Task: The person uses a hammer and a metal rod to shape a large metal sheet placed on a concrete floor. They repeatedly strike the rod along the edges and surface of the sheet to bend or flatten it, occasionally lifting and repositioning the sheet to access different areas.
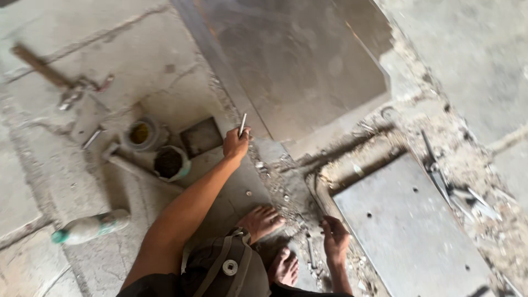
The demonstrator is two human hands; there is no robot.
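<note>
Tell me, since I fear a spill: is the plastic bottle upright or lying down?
Lying down: the plastic bottle rests on its side on the floor.

- Hammer [55,77] far left on the concrete floor [137,55]
- Two small tubs [157,148] mid-left, dark stuff inside
- Plastic bottle [91,226] lying near left
- Perforated grey panel [410,231] near right, rubble [473,181] beside it

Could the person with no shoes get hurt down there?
Maybe. The bare feet rest right beside sharp-looking rubble along the broken floor edge, so a cut seems possible. The left hand holds a thin metal rod close to the large tile; a slip could chip its edge. The right hand hangs near the debris too and might get scraped.
</note>
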